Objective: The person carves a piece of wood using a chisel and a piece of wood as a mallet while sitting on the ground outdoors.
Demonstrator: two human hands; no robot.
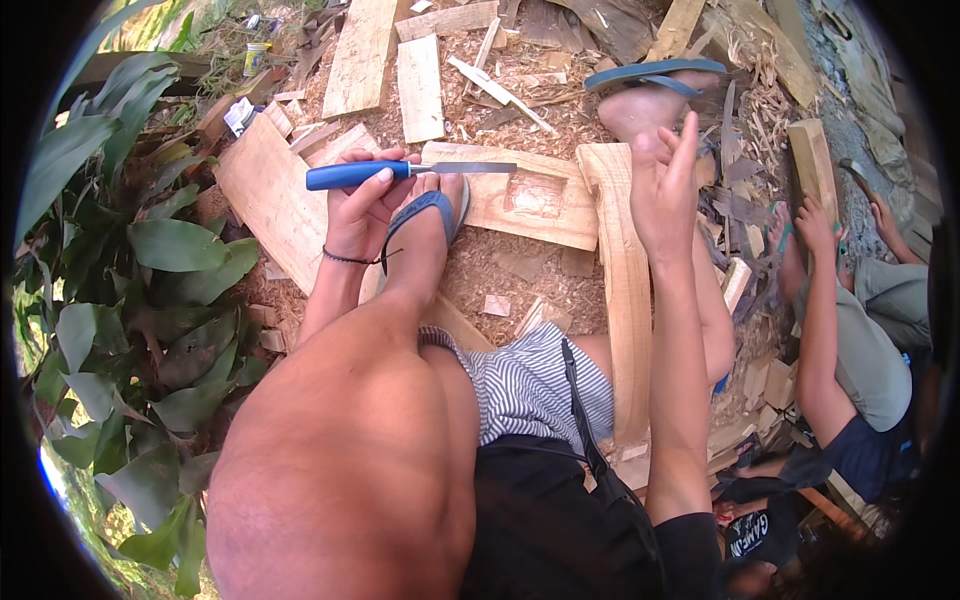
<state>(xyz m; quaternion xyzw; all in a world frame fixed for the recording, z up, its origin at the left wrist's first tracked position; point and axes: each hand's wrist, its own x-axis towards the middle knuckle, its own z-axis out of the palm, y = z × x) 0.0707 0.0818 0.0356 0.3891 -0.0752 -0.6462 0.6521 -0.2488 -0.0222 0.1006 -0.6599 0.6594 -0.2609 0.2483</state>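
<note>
My left hand [362,208] is closed on the handle of a chisel [345,176] with a blue grip, its metal blade lying level and pointing right. Under the blade's tip is a pale wooden board [480,205] with a squarish recess [533,195] cut into it. My left foot [418,245], in a flip-flop, presses on the board's left end. Raised on the right, my right hand [665,205] has its fingers stretched out and holds nothing. Just left of it a long, shaped piece of timber [622,290] runs from the board's right end toward my lap.
Wood shavings and offcuts [420,90] cover the ground. A wide plank [275,200] lies left of my foot, beside leafy plants [150,320]. My right foot [650,105] wears a flip-flop. At the right a co-worker's hand [815,222] touches an upright timber [812,165].
</note>
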